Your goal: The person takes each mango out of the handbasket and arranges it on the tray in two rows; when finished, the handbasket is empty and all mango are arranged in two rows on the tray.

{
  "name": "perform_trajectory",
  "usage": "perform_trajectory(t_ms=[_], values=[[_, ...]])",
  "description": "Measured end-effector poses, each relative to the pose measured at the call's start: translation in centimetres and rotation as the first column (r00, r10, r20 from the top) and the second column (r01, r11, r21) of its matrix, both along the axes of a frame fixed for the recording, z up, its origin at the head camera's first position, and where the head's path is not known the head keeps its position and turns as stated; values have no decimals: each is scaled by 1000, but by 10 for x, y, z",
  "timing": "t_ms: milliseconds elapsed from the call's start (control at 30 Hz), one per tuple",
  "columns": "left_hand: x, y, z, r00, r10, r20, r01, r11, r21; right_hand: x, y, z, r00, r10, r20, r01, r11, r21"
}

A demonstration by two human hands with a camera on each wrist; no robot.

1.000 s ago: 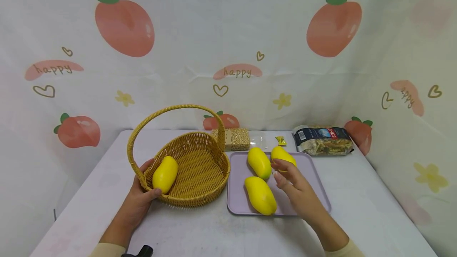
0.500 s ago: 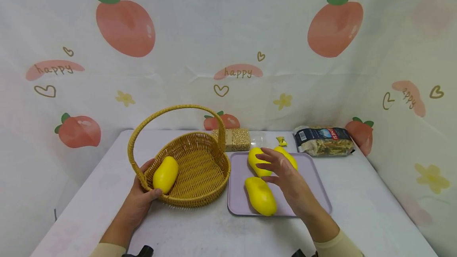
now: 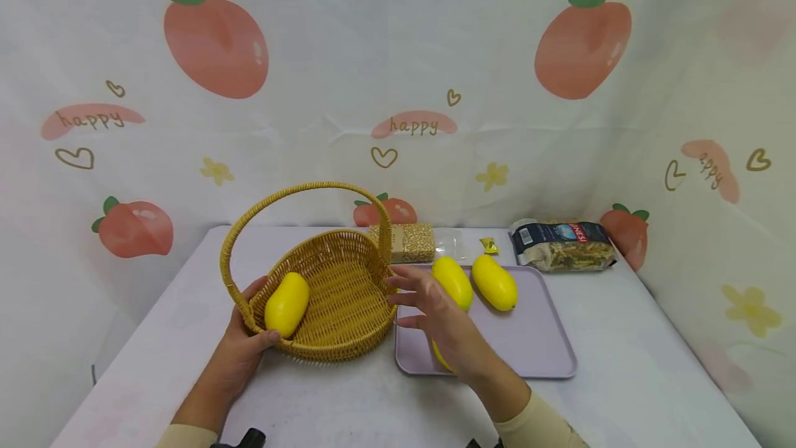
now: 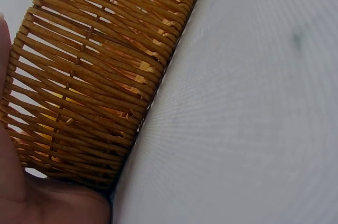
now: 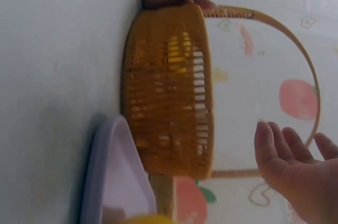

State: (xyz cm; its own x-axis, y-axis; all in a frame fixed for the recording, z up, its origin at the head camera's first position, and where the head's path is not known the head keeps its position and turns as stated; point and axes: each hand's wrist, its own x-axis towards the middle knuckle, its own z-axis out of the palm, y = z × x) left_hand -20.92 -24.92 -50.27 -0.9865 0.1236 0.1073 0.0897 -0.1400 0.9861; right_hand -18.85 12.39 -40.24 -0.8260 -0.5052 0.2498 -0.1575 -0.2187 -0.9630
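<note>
A wicker basket [image 3: 348, 296] with a tall arched handle stands at the left of the table, one yellow mango [image 3: 287, 305] lying at its left side. My left hand [image 3: 245, 344] grips its left rim, thumb over the edge; the weave [image 4: 95, 76] fills much of the left wrist view. My right hand [image 3: 444, 316] holds nothing, fingers spread, fingertips right by the basket's right rim. Beneath it is a lilac tray [image 3: 528, 337]. Two mangoes lie at its back, the left one [image 3: 454, 282] and the right one [image 3: 495, 283]. A third mango [image 3: 440, 358] is mostly hidden behind my right hand.
Along the back of the table lie a pack of pale grains [image 3: 413, 243], a small yellow wrapped sweet [image 3: 488, 246] and a bag of pasta [image 3: 569, 246]. A printed curtain [image 3: 311, 116] hangs behind the table.
My right hand has moved left from over the tray's mangoes to the basket's right edge, with its fingers spread. The left hand and the basket have stayed put.
</note>
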Motion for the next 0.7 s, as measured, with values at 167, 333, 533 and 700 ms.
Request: perform_trajectory(t_ms=[167, 333, 533, 700], values=[[-1, -2, -2, 1000, -18, -21, 18, 1000, 14, -1, -23, -3, 999, 48, 2, -48, 999, 6], [0, -2, -1, 999, -27, -31, 28, 999, 21, -8, -44, -5, 995, 65, 71, -63, 998, -30], [2, 0, 3, 1000, -18, -16, 18, 1000, 13, -21, -66, -11, 988, 30, 154, -22, 998, -54], [1, 0, 2, 1000, -22, -16, 22, 1000, 9, -35, -84, -15, 979, 20, 203, -5, 997, -74]])
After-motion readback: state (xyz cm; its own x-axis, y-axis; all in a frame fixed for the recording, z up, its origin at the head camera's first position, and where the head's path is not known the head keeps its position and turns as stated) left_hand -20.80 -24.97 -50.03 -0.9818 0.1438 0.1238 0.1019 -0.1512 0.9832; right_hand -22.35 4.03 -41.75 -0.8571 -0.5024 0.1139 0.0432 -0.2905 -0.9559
